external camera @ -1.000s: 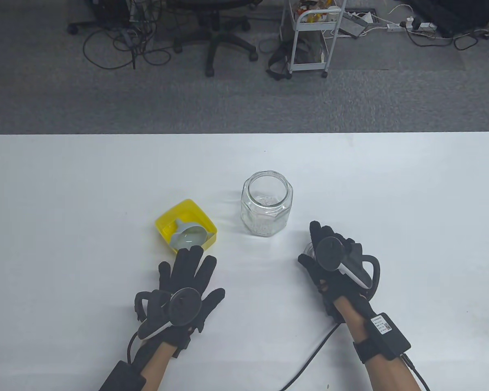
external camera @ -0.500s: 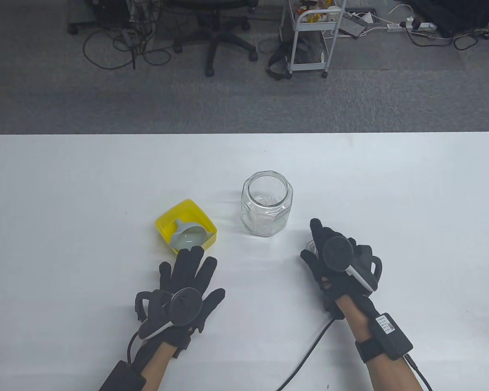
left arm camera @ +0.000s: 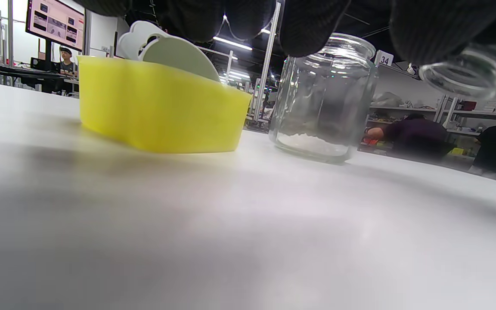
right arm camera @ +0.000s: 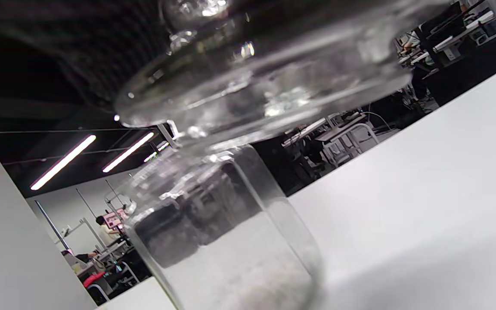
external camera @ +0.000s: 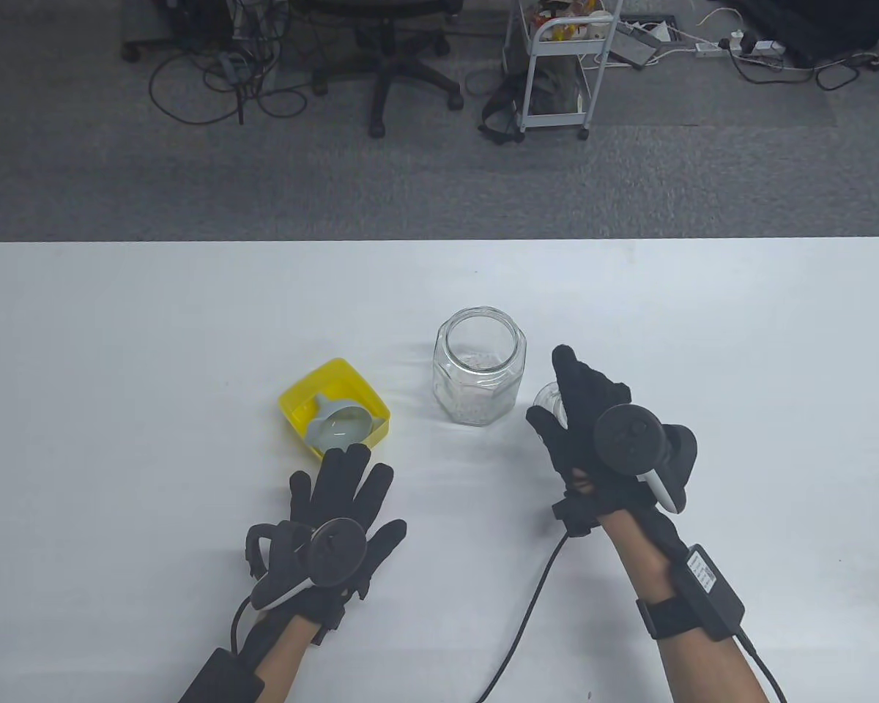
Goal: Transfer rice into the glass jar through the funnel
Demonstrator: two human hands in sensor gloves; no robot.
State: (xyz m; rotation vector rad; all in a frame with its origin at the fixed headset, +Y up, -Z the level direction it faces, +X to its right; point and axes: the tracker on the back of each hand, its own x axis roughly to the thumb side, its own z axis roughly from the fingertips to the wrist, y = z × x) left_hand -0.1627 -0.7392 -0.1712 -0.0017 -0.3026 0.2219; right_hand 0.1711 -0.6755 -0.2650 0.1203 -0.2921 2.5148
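Observation:
A clear glass jar (external camera: 479,366) with a little rice in the bottom stands open at the table's middle; it also shows in the left wrist view (left arm camera: 323,99) and the right wrist view (right arm camera: 230,232). A grey funnel (external camera: 337,426) lies in a yellow box (external camera: 298,395) left of the jar. My left hand (external camera: 340,483) rests flat with fingers spread, fingertips just short of the box. My right hand (external camera: 575,417) holds a small clear glass piece (external camera: 547,398) above the table, close to the jar's right side. The piece also shows in the right wrist view (right arm camera: 252,86).
The white table (external camera: 740,329) extends wide on both sides. A black cable (external camera: 535,608) trails from my right hand to the front edge. Beyond the far edge are carpet, an office chair (external camera: 381,44) and a white cart (external camera: 557,66).
My right hand has lifted the small glass piece and moved it forward and left, up beside the jar. My left hand, the jar and the yellow box have stayed put.

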